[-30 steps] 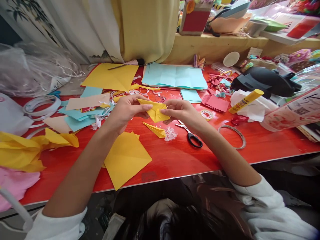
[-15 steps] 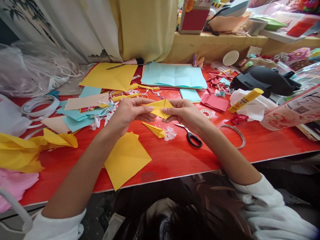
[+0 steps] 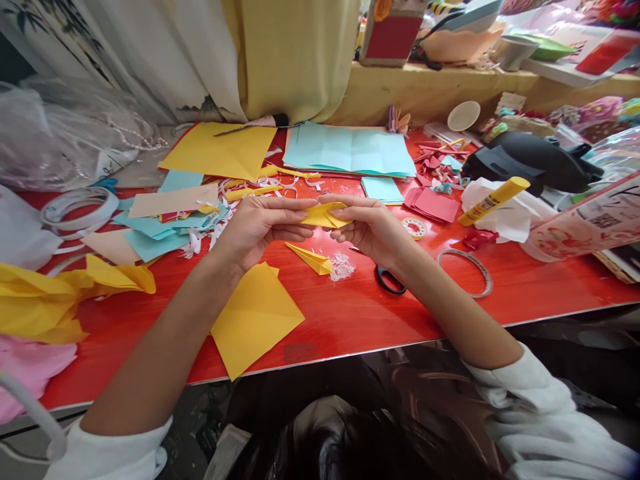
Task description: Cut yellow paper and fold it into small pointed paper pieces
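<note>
Between both hands, above the red table, is a small folded piece of yellow paper (image 3: 325,215). My left hand (image 3: 267,223) pinches its left end between thumb and fingers. At the right end, my right hand (image 3: 367,223) grips it with the thumb on top. Just below lies a pointed, folded yellow paper piece (image 3: 313,259) beside a small heap of white shreds (image 3: 342,266). Flat yellow paper squares (image 3: 257,320) lie near the table's front edge. The black-handled scissors (image 3: 391,281) are partly hidden under my right forearm.
Light blue paper sheets (image 3: 350,150) and a larger yellow sheet (image 3: 220,150) lie at the back of the red table (image 3: 340,327). Tape rolls (image 3: 80,210) and paper scraps sit at left. A yellow glue stick (image 3: 494,200), red paper squares (image 3: 431,203) and a tape ring (image 3: 465,272) are at right.
Both hands have drawn slightly closer, and the yellow paper between them now looks narrower and more bent. My right hand and forearm have shifted, covering more of the scissors.
</note>
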`<state>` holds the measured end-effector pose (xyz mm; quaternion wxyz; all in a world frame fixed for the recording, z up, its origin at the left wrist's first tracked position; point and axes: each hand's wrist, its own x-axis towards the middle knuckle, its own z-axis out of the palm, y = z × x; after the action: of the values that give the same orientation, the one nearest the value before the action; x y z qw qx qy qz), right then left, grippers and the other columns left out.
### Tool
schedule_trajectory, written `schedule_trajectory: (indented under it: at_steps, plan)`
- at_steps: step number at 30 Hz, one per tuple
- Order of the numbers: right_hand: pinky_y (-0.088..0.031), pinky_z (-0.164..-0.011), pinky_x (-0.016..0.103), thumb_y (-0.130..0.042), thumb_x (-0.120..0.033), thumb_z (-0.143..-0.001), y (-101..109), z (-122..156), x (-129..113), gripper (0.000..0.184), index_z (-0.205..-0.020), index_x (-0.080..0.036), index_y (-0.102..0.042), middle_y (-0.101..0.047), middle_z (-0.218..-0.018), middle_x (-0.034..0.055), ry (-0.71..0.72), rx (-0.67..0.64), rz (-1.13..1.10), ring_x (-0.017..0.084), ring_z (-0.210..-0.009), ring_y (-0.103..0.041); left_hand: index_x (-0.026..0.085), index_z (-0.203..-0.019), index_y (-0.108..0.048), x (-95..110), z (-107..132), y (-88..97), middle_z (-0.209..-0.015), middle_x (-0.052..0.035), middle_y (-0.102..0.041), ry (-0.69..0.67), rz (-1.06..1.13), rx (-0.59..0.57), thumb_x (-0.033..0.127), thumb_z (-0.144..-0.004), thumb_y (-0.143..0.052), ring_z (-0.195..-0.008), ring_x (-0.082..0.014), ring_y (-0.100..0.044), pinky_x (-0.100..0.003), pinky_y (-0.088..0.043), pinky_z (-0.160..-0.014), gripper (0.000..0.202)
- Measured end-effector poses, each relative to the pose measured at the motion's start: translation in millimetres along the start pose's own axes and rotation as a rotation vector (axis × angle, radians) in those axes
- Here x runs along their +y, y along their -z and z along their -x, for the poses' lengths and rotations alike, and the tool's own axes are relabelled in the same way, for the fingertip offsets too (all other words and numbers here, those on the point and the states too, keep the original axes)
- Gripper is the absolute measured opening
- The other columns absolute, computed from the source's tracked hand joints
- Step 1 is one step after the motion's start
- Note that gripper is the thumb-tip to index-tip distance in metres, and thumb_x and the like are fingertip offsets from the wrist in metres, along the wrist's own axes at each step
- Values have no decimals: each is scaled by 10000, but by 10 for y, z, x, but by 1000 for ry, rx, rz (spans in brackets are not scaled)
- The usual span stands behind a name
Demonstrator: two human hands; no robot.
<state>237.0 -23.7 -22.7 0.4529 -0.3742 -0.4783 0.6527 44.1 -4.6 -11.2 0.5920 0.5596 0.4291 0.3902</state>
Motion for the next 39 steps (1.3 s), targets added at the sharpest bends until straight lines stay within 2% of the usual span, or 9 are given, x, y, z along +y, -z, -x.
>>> schedule_trajectory:
  at_steps: [4,7,13,16,18,23,31,36,39]
  plan:
    - [-534,-571,153,-565,-139,-740,1,-8,20,155,-862,-156,-661,-670,-676,2,-1,-6,-87,75,-566,-649,181,-865,-746,8,23,-53,-674,-22,-711,-83,-86,37,160,-700,-655,-638,-171,-689,-349,-591,-700,190]
    - [-527,-558,150,-556,-144,-748,-7,-9,16,106,-825,-147,-629,-676,-676,26,-43,3,-79,83,-578,-656,200,-818,-751,-10,27,-76,-699,-6,-717,-160,-141,38,131,-703,-631,-640,-165,-685,-365,-587,-724,180]
    - [-550,-613,240,-635,-301,-762,-54,4,-31,186,-827,-129,-608,-657,-705,57,-55,14,121,121,-600,-649,223,-801,-753,-42,24,-76,-758,4,-720,-212,-219,43,138,-714,-615,-704,-164,-682,-363,-575,-773,184]
    - [-535,-571,244,-652,-312,-763,-60,14,-41,191,-784,-140,-573,-611,-675,24,16,23,228,110,-551,-627,214,-846,-748,-24,23,-73,-780,-10,-714,-178,-189,-21,174,-734,-618,-707,-156,-676,-328,-574,-753,177]
    - [-527,-561,243,-621,-295,-790,-51,23,-47,162,-835,-152,-559,-600,-708,10,70,39,301,103,-547,-625,202,-882,-738,-16,13,-65,-799,-24,-707,-127,-161,-64,224,-743,-637,-695,-150,-671,-300,-571,-722,173]
    - [-529,-619,233,-554,-324,-846,-3,30,-48,180,-943,-174,-545,-604,-824,4,144,9,475,89,-599,-633,166,-817,-727,-70,-32,-33,-771,-49,-693,-51,-165,-45,344,-729,-684,-622,-136,-652,-276,-566,-654,204]
    - [-554,-676,255,-577,-333,-840,-28,12,-14,210,-923,-141,-566,-612,-898,45,110,10,383,104,-667,-641,148,-778,-708,-151,-53,-44,-667,-31,-682,-66,-115,16,310,-719,-700,-586,-133,-657,-271,-566,-634,172]
    - [-566,-675,263,-593,-354,-829,-28,5,-38,217,-855,-139,-587,-612,-816,36,105,117,337,101,-656,-631,155,-775,-702,-149,-48,-60,-623,-20,-669,-144,-255,125,304,-752,-659,-546,-134,-642,-277,-553,-602,157]
    - [-563,-680,267,-632,-405,-788,-6,0,-67,276,-803,-130,-615,-614,-779,34,95,153,353,97,-623,-628,167,-791,-706,-149,-44,-64,-632,-21,-670,-197,-331,141,300,-778,-624,-554,-142,-643,-288,-546,-608,156]
